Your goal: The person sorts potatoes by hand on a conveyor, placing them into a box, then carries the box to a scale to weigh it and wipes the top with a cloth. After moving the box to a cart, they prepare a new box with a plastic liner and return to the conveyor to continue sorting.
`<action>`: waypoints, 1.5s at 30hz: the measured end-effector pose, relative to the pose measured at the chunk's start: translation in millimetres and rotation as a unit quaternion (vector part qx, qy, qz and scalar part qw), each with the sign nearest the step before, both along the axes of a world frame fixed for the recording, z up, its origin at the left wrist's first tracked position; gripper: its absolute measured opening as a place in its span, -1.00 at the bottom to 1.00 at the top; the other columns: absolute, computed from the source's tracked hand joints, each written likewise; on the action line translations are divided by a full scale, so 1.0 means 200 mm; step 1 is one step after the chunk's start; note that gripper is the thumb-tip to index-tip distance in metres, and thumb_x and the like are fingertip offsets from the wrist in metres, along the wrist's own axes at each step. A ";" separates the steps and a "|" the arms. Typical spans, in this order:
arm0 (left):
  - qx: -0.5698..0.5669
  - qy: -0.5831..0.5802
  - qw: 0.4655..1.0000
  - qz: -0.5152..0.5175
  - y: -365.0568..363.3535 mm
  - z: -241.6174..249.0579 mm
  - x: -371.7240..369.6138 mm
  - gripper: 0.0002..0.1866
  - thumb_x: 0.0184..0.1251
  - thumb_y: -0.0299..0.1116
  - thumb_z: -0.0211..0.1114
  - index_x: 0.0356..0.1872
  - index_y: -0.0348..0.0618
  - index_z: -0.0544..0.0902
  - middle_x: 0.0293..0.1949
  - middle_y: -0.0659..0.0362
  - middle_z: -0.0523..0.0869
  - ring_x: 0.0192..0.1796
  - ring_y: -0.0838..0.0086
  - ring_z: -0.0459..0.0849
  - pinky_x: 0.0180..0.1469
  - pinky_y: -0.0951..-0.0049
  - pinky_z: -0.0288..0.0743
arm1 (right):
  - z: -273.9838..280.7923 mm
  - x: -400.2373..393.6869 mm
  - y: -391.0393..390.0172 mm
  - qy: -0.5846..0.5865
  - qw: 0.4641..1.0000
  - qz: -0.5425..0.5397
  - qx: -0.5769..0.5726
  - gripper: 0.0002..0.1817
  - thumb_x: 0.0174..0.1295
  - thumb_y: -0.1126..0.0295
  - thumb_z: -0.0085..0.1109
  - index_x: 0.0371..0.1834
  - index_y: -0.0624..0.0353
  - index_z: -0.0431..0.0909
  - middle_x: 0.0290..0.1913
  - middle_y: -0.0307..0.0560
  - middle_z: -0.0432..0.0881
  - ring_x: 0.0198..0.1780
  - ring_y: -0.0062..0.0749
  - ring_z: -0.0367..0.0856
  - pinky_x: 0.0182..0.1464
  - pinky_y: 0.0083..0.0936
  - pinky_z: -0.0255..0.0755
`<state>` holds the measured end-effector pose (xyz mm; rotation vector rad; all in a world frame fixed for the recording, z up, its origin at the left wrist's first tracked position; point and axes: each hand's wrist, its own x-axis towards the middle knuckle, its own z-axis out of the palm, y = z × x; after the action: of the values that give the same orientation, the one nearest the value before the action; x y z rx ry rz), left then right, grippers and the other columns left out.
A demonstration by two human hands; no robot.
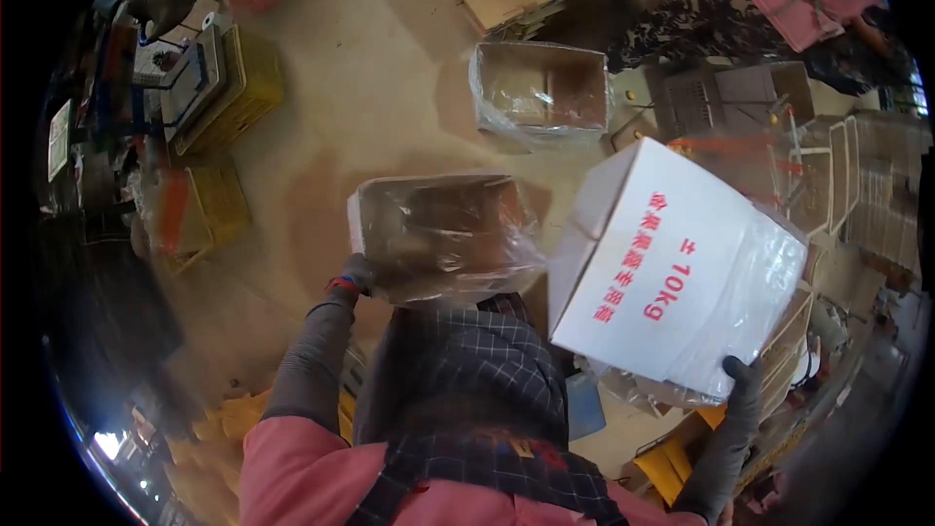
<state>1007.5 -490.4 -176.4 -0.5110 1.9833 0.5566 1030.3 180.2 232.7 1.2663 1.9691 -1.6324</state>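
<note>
Holding with the left hand (360, 273) the near left corner of an open carton (355, 219), in front of the dark checked apron (467, 341), opening turned up. Closed at that corner, as far as visible (finger tips hidden, so impossible to tell how deep). Holding with the right hand (746, 375) a white carton (623, 253) with red print, to the right of the first, tilted, with one broad side toward the camera. Thumb pressed on the lower right edge, over the clear plastic liner (765, 273); fingers out of sight behind. Apart from both, on the floor (331, 58) farther ahead, another lined carton (575, 97).

Probably light to carry, judging from one hand on each; for the white carton, impossible to see inside. Rather stiff in the cardboard walls, but able to bend or crush a little at the corners under a hard squeeze. Soft, thin and slippery in the plastic, easy to slide or tear. Better to take hold at a corner or a firm wall edge, pinching cardboard and plastic together, and never by the loose plastic alone. Not fragile, only easy to dent.
</note>
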 end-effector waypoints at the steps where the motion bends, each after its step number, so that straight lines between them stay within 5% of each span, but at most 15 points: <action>1: 0.007 0.030 0.999 -0.024 -0.05 0.07 -0.01 -0.61 0.10 -0.08 0.31 -0.19 -0.20 0.70 -0.20 -0.09 0.72 -0.13 0.02 0.68 -0.08 0.14 0.53 | 0.08 0.09 -0.07 0.004 1.000 -0.010 0.008 -0.20 -0.18 0.43 0.35 0.26 0.37 0.30 0.03 0.01 0.58 -0.02 -0.19 0.60 0.04 -0.33 0.51; 4: 0.002 0.055 0.972 -0.227 -0.31 0.02 -0.01 -0.68 0.14 -0.20 0.27 -0.16 -0.16 0.70 -0.21 -0.08 0.72 -0.10 0.04 0.67 -0.04 0.14 0.51 | 0.44 0.45 -0.28 0.097 0.987 -0.109 0.065 -0.19 -0.15 0.41 0.36 0.27 0.38 0.30 0.08 -0.01 0.55 0.03 -0.21 0.56 0.12 -0.34 0.44; 6: 0.115 0.104 0.966 -0.209 -0.34 0.24 -0.08 -0.68 0.18 -0.17 0.22 -0.27 -0.26 0.68 -0.36 -0.12 0.71 -0.33 0.02 0.71 -0.36 0.10 0.55 | 0.68 0.72 -0.38 0.104 0.964 -0.162 0.185 -0.20 -0.14 0.38 0.38 0.27 0.38 0.31 0.09 -0.03 0.53 0.06 -0.23 0.52 0.18 -0.38 0.39; 9: 0.218 0.374 0.826 -0.362 -0.42 0.22 -0.12 -0.66 0.17 -0.20 0.23 -0.18 -0.28 0.64 -0.30 -0.14 0.70 -0.41 0.04 0.70 -0.36 0.12 0.56 | 0.98 0.98 -0.54 0.159 0.928 -0.209 0.263 -0.31 0.04 0.37 0.32 0.26 0.42 0.32 0.10 -0.03 0.53 0.03 -0.27 0.53 0.19 -0.37 0.38; 11: 0.236 0.340 0.881 -0.228 -0.40 0.30 -0.19 -0.68 0.17 -0.25 0.22 -0.15 -0.28 0.60 -0.32 -0.11 0.69 -0.45 0.10 0.68 -0.40 0.16 0.57 | 1.06 1.24 -0.56 0.244 0.892 -0.348 0.155 -0.42 0.23 0.35 0.18 0.27 0.44 0.31 0.10 -0.02 0.53 0.04 -0.28 0.54 0.18 -0.35 0.39; 16: 0.283 0.140 0.948 -0.026 -0.05 0.81 -0.31 -0.74 0.15 -0.32 0.21 -0.23 -0.31 0.58 -0.44 0.01 0.63 -0.49 0.22 0.67 -0.52 0.24 0.54 | 1.10 1.62 -0.65 0.229 0.819 -0.408 0.332 -0.43 0.24 0.32 0.20 0.24 0.44 0.34 0.09 -0.01 0.53 0.07 -0.34 0.52 0.16 -0.48 0.38; 24: 0.213 0.118 0.970 -0.006 0.35 1.19 -0.43 -0.68 0.13 -0.26 0.24 -0.29 -0.39 0.56 -0.52 0.08 0.49 -0.57 0.33 0.50 -0.56 0.32 0.41 | 0.59 1.50 -0.20 0.141 0.834 -0.397 0.356 -0.45 0.14 0.43 0.27 0.19 0.44 0.38 0.02 0.10 0.59 -0.02 -0.20 0.58 0.06 -0.40 0.44; 30: 0.231 0.176 0.957 -0.012 0.47 1.35 -0.52 -0.74 0.12 -0.25 0.25 -0.33 -0.27 0.59 -0.36 0.10 0.55 -0.40 0.35 0.59 -0.44 0.36 0.49 | -0.52 1.29 0.43 -0.135 0.934 -0.128 0.306 -0.30 0.11 -0.07 0.17 0.06 0.41 0.48 0.01 0.43 0.55 0.09 0.10 0.55 0.13 -0.20 0.39; 34: 0.165 0.298 0.874 -0.346 0.57 1.64 -0.61 -0.82 0.19 -0.34 0.19 -0.33 -0.24 0.62 -0.31 0.10 0.60 -0.31 0.35 0.63 -0.28 0.36 0.53 | -0.78 1.23 0.40 -0.198 0.927 -0.137 0.288 -0.36 0.15 -0.01 0.15 0.05 0.41 0.49 0.07 0.34 0.55 0.09 0.08 0.55 0.17 -0.29 0.38; 36: 0.206 0.224 0.949 -0.085 0.76 1.88 -0.61 -0.87 0.18 -0.40 0.20 -0.36 -0.22 0.66 -0.29 0.05 0.63 -0.17 0.27 0.61 -0.12 0.35 0.50 | -0.50 1.20 0.30 -0.121 0.880 -0.230 0.398 -0.34 0.17 0.05 0.17 0.19 0.37 0.40 0.15 0.30 0.51 0.18 0.08 0.50 0.26 -0.27 0.33; 37: 0.210 0.224 0.947 -0.092 0.73 1.87 -0.67 -0.87 0.18 -0.40 0.20 -0.36 -0.22 0.66 -0.29 0.05 0.63 -0.17 0.27 0.61 -0.12 0.35 0.50 | -0.42 1.21 0.27 -0.123 0.877 -0.238 0.398 -0.34 0.17 0.05 0.17 0.19 0.37 0.40 0.15 0.30 0.51 0.18 0.08 0.50 0.26 -0.27 0.33; 39: 0.236 0.375 0.750 -0.492 0.64 1.81 -0.85 -0.83 0.15 -0.43 0.22 -0.24 -0.22 0.65 -0.25 0.07 0.65 -0.13 0.28 0.60 -0.08 0.38 0.48 | -0.25 1.24 0.17 0.216 0.798 -0.336 0.451 -0.46 0.27 0.26 0.12 0.26 0.30 0.36 0.17 0.19 0.51 0.18 -0.05 0.50 0.25 -0.35 0.34; 40: 0.246 0.370 0.741 -0.504 0.77 1.90 -0.86 -0.83 0.15 -0.43 0.22 -0.24 -0.22 0.65 -0.25 0.07 0.65 -0.13 0.28 0.60 -0.08 0.38 0.48 | -0.12 1.21 0.10 0.207 0.791 -0.349 0.458 -0.46 0.27 0.26 0.12 0.26 0.30 0.36 0.17 0.19 0.51 0.18 -0.05 0.50 0.25 -0.35 0.34; 42: 0.308 0.253 0.877 -0.268 1.11 2.22 -0.87 -0.77 0.14 -0.43 0.22 -0.16 -0.23 0.62 -0.27 0.13 0.65 -0.12 0.34 0.58 -0.06 0.41 0.46 | 0.18 1.18 -0.07 0.312 0.786 -0.383 0.372 -0.55 0.29 0.44 0.08 0.26 0.27 0.37 0.10 0.08 0.55 0.16 -0.24 0.51 0.20 -0.42 0.37; 45: 0.348 0.199 0.840 -0.366 1.50 2.48 -0.97 -0.72 0.13 -0.42 0.22 -0.11 -0.27 0.56 -0.30 0.20 0.64 -0.15 0.44 0.58 -0.09 0.44 0.47 | 0.53 1.22 -0.37 0.199 0.845 -0.393 0.302 -0.55 0.31 0.37 0.13 0.22 0.34 0.38 0.15 0.06 0.51 0.18 -0.20 0.47 0.20 -0.27 0.33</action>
<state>813.8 -189.6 318.9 0.8516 1.9676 0.8556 1274.6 106.2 338.0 2.3949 2.5349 -1.7452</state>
